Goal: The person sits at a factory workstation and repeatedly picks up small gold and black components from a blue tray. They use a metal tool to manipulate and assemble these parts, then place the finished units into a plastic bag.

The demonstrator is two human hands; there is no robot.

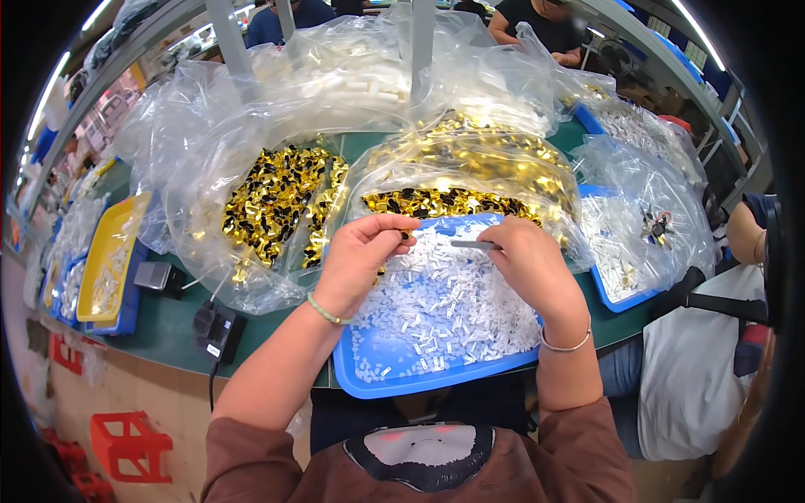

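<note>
My left hand (359, 256) is closed in a pinch above the far left part of a blue tray (402, 387). Between its fingertips is a small black-and-gold part (406, 235), mostly covered by the fingers. My right hand (533, 267) grips dark grey tweezers (475, 245), whose tip points left toward the left hand, apart from it. Below both hands, the tray holds many small white pieces (453, 306), some of them rectangular strips. Just beyond the tray lies a heap of gold and black parts (449, 202) in a clear plastic bag.
Another clear bag with gold and black parts (267, 201) lies at left. White bagged pieces (352, 88) are piled behind. At right is a second blue tray (619, 298), at left a yellow tray (101, 277) and a black power adapter (216, 329). A person (704, 360) sits close at right.
</note>
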